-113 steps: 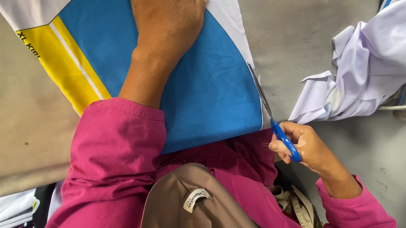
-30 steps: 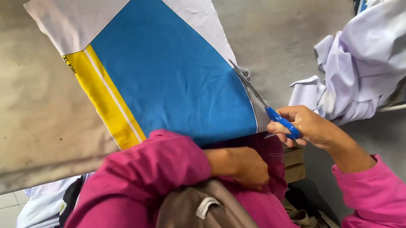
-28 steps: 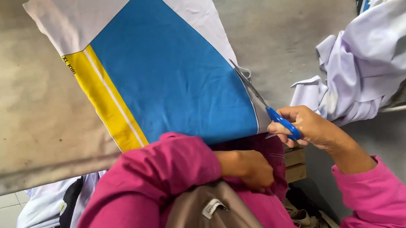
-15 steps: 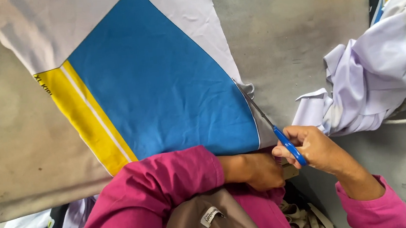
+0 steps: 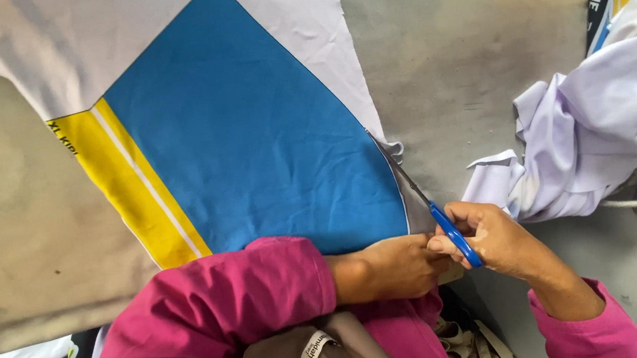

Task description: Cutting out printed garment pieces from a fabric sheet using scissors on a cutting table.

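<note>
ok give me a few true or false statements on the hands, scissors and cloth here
1. The right hand holds blue-handled scissors. True.
2. The left hand lies flat on the middle of the blue cloth. False: it is at the cloth's near edge, beside the right hand.
3. The scissors work along the cloth's right edge. True.
4. The cloth has a red stripe. False: the stripe is yellow.
5. A white fabric heap lies to the right. True.

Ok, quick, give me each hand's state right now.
Left hand: closed on the near edge of the blue fabric panel.
Right hand: closed on the blue-handled scissors, blades at the panel's edge.
</note>
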